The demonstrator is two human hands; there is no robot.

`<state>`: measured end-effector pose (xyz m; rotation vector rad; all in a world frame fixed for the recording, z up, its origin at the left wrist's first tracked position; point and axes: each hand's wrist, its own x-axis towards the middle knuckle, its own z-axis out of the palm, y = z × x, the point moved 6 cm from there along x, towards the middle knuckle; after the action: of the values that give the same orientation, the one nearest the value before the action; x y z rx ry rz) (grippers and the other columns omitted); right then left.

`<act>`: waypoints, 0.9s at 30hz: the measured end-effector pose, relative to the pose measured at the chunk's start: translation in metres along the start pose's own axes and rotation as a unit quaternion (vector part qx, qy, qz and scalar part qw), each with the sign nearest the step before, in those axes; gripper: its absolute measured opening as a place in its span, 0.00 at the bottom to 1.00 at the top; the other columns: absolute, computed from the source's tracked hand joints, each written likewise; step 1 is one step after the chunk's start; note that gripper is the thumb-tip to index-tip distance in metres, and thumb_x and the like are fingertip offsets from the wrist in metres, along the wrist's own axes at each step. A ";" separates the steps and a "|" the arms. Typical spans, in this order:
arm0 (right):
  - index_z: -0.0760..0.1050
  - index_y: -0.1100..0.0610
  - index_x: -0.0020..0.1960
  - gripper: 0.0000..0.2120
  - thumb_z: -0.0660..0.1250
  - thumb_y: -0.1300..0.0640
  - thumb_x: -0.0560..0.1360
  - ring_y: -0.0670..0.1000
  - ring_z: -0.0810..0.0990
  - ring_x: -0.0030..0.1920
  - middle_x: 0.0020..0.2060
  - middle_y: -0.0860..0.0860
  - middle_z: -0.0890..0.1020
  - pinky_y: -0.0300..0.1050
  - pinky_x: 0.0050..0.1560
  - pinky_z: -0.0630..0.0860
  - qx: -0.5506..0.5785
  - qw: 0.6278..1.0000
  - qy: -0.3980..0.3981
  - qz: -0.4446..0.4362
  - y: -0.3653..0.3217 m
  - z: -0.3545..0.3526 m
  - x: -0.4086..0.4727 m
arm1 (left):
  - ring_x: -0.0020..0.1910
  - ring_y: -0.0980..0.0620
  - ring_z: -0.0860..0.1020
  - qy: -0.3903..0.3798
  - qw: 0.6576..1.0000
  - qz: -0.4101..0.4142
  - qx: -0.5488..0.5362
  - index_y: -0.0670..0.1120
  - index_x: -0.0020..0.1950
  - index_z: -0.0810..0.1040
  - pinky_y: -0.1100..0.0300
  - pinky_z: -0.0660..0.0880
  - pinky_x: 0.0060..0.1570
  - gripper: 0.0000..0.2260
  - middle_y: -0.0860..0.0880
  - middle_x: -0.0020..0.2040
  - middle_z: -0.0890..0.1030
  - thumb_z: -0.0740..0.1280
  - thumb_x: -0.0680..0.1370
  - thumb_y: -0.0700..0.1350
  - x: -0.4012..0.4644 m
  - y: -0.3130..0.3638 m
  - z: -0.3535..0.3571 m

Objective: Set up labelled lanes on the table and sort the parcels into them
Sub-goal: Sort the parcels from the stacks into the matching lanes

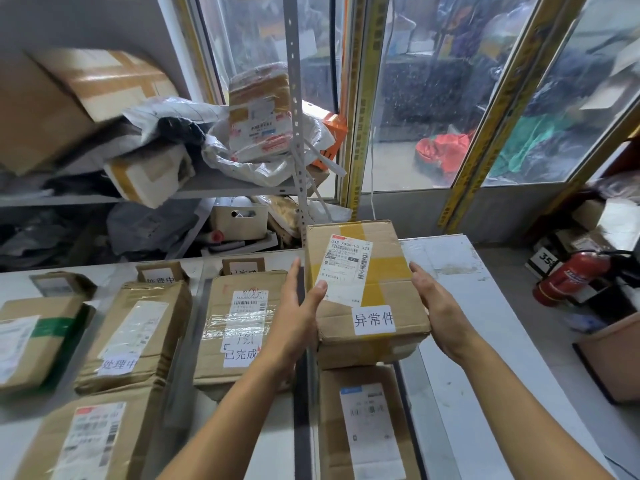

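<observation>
Right now both hands are on one cardboard parcel (367,292), the one with a white slip reading 异常件 stuck near its front edge. The left hand (294,313) clasps its left side, thumb curled up onto the shipping label, fingers stretched along the side wall. The right hand (433,303) cups the opposite side — its fingers wrap the right edge and go out of sight beneath. Whether the parcel is lifted or resting on the brown box (363,420) under it, I cannot tell; it sits over that box's far end, at the right end of the white table (460,341).

To the left lie more parcels in rows — one marked 已完成 (242,327) just beside the left wrist, another marked 处理中 (135,334) further left. Small card signs (242,266) stand at the back of those rows. Behind the table a metal shelf (221,187) holds heaped bags and boxes, and a red fire extinguisher (568,275) lies off to the right.
</observation>
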<state>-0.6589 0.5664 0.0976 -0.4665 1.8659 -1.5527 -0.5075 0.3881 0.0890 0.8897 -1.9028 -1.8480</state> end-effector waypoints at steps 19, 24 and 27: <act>0.65 0.46 0.76 0.30 0.62 0.40 0.76 0.34 0.61 0.71 0.71 0.37 0.67 0.34 0.71 0.59 -0.317 0.911 0.056 -0.259 -0.103 0.239 -0.116 | 0.67 0.60 0.67 0.081 0.973 0.159 0.145 0.58 0.75 0.65 0.58 0.66 0.64 0.25 0.54 0.72 0.70 0.64 0.79 0.57 -0.096 0.045 -0.195; 0.70 0.53 0.74 0.29 0.64 0.46 0.75 0.34 0.66 0.67 0.67 0.41 0.72 0.20 0.64 0.57 -0.299 0.910 0.010 -0.288 -0.111 0.360 -0.138 | 0.65 0.59 0.71 0.125 0.970 0.161 0.134 0.56 0.72 0.69 0.60 0.69 0.60 0.23 0.56 0.68 0.72 0.65 0.78 0.55 -0.139 0.032 -0.312; 0.68 0.53 0.75 0.28 0.65 0.46 0.77 0.35 0.68 0.65 0.66 0.42 0.73 0.20 0.61 0.60 -0.285 0.913 -0.031 -0.290 -0.111 0.426 -0.145 | 0.59 0.63 0.74 0.161 0.966 0.141 0.144 0.55 0.70 0.71 0.70 0.70 0.54 0.19 0.56 0.64 0.76 0.65 0.79 0.53 -0.157 0.022 -0.374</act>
<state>-0.2803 0.3234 0.2077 -1.4247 2.2424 -1.2676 -0.1561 0.2019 0.1742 0.8873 -1.9907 -1.2025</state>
